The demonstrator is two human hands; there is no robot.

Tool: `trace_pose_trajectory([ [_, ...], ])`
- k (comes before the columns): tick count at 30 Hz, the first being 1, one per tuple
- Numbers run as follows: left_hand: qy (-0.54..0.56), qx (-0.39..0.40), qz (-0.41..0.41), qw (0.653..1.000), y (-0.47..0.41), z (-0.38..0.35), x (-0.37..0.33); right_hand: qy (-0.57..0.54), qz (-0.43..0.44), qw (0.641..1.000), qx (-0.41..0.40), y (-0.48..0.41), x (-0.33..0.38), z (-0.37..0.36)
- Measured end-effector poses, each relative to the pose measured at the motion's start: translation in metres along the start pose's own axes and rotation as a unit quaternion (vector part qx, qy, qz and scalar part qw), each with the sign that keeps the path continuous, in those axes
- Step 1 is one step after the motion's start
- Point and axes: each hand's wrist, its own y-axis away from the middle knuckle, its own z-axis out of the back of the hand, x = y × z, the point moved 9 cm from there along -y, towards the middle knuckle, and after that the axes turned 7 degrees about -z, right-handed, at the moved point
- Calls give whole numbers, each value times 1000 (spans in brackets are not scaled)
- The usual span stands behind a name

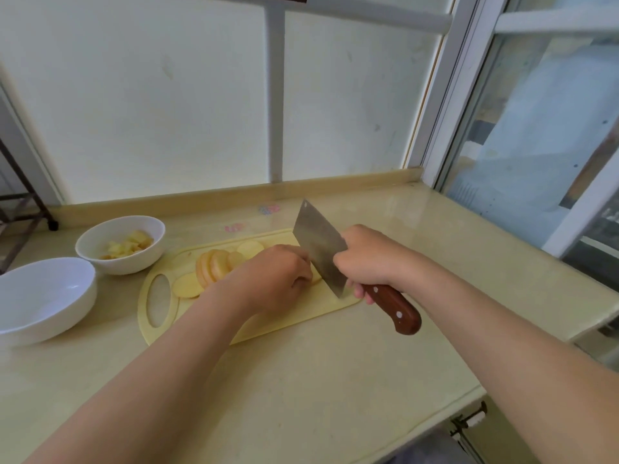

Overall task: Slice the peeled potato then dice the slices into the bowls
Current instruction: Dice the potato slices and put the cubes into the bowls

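Two bare forearms reach in from the bottom corners of the frame and meet over the middle. The right hand is wrapped tight around the front of a reddish-brown wooden handle with pale rivets. It holds a broad steel cleaver with the blade upright, its edge down on the board and its far corner tipped up. Pressed against the blade's left face, the left hand has its fingers curled knuckles-first down onto a pale potato piece. Only a thin sliver of this piece shows between hand and steel. The fingertips and the rest of the piece are hidden under the hand. Left of that hand lies a fanned row of round yellow potato slices, several overlapping and partly covered by the wrist. All this sits on a pale yellow plastic cutting board with an oval handle hole at its left end. Just beyond the board's upper left corner stands a small white bowl holding diced potato. A larger white bowl sits nearer, cut off by the left edge of the frame. Everything rests on a glossy beige countertop. A window fills the upper right, the view through it too hazy to make out.
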Motion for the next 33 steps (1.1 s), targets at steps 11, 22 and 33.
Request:
trace_pose_trajectory([
  [11, 7, -28, -11, 1000, 2, 4, -1, -2, 20, 1000, -3, 21, 0, -6],
  [22, 4, -24, -12, 1000, 1, 3, 0, 50, -1, 999, 11, 42, -3, -8],
  [33, 1, -20, -6, 1000, 0, -1, 3, 74, -17, 997, 23, 37, 2, -22],
])
